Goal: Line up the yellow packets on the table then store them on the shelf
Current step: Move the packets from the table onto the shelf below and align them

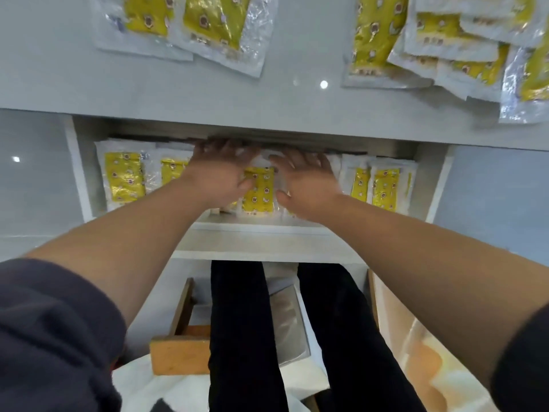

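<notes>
Several yellow packets in clear wrap lie in a row on the white shelf (261, 230) under the table top. My left hand (221, 171) and my right hand (306, 181) reach into the shelf, fingers spread, resting on either side of the middle packet (258, 190). Neither hand grips it. Another packet (124, 177) lies at the shelf's left end, and two more (383, 188) at its right end. On the table top (297, 99) above, two packets (190, 22) lie at the left and a loose pile of several packets (445, 40) at the right.
The table's front edge (267, 126) overhangs the shelf opening, just above my fingertips. Shelf side walls stand left (78, 173) and right (436, 185). Below are my dark trouser legs (243, 337), a wooden stool (181, 349) and a light wooden panel (395, 322).
</notes>
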A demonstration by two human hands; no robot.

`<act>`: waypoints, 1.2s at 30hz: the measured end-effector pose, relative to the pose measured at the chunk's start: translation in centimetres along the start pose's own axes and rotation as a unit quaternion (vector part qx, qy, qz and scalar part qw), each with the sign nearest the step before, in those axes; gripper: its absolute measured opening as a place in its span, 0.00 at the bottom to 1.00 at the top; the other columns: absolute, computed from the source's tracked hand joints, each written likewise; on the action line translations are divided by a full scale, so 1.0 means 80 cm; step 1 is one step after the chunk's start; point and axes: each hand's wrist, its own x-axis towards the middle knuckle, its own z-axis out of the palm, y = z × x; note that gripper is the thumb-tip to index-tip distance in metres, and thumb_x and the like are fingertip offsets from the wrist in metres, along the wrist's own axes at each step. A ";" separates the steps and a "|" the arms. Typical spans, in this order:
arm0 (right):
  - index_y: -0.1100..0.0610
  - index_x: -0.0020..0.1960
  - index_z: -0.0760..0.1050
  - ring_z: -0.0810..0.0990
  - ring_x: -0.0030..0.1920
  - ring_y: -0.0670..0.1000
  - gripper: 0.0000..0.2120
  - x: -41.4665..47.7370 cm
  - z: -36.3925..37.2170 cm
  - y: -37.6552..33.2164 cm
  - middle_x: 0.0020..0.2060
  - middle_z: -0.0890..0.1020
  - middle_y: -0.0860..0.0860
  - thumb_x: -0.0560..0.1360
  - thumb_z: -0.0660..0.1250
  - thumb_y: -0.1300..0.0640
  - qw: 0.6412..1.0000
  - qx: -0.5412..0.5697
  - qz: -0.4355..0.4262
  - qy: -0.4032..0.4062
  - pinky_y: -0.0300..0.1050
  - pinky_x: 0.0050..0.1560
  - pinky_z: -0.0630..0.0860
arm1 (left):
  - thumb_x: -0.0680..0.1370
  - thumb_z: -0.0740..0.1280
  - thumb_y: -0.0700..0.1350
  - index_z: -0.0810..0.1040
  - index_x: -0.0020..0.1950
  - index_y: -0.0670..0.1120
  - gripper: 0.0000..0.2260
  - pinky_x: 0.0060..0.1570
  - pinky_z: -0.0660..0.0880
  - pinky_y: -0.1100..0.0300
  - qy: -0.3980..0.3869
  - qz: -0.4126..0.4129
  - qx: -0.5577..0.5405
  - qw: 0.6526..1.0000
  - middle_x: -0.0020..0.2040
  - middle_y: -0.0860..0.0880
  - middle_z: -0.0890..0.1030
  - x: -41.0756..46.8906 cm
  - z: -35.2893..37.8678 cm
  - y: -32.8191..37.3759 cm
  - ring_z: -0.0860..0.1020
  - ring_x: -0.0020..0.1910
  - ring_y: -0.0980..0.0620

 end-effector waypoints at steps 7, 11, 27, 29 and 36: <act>0.49 0.77 0.52 0.59 0.74 0.56 0.33 -0.002 -0.018 -0.007 0.74 0.61 0.50 0.76 0.60 0.45 0.997 -0.004 0.056 -0.044 0.64 0.73 0.54 | 0.77 0.62 0.56 0.56 0.77 0.49 0.31 0.71 0.54 0.37 -0.012 -0.022 -0.014 1.000 0.75 0.43 0.61 -0.023 -0.008 -0.002 0.59 0.74 0.41; 0.53 0.69 0.68 0.73 0.62 0.58 0.19 -0.032 -0.066 -0.047 0.63 0.74 0.55 0.78 0.58 0.51 0.993 0.067 0.098 -0.007 0.55 0.60 0.72 | 0.77 0.60 0.48 0.75 0.60 0.46 0.14 0.54 0.73 0.48 0.081 0.013 -0.105 0.991 0.57 0.46 0.78 -0.071 -0.059 0.008 0.75 0.56 0.44; 0.57 0.65 0.59 0.76 0.55 0.58 0.34 0.098 -0.294 -0.132 0.57 0.73 0.55 0.70 0.74 0.46 0.728 0.500 0.437 0.173 0.56 0.58 0.74 | 0.69 0.76 0.53 0.61 0.66 0.46 0.34 0.59 0.66 0.48 0.168 -0.400 -0.403 0.805 0.61 0.48 0.74 0.016 -0.261 -0.080 0.75 0.58 0.44; 0.59 0.61 0.64 0.78 0.50 0.56 0.28 0.099 -0.296 -0.128 0.51 0.76 0.54 0.70 0.75 0.50 0.705 0.541 0.430 0.157 0.49 0.52 0.75 | 0.70 0.75 0.52 0.64 0.63 0.45 0.30 0.58 0.69 0.50 0.152 -0.393 -0.459 0.782 0.53 0.49 0.76 0.015 -0.263 -0.082 0.77 0.53 0.46; 0.58 0.53 0.74 0.80 0.52 0.54 0.17 0.055 -0.290 -0.107 0.51 0.80 0.54 0.70 0.74 0.52 0.725 0.586 0.333 0.142 0.52 0.55 0.79 | 0.70 0.73 0.48 0.70 0.40 0.48 0.12 0.40 0.73 0.56 0.155 -0.310 -0.526 0.777 0.44 0.48 0.77 -0.017 -0.261 -0.082 0.77 0.44 0.48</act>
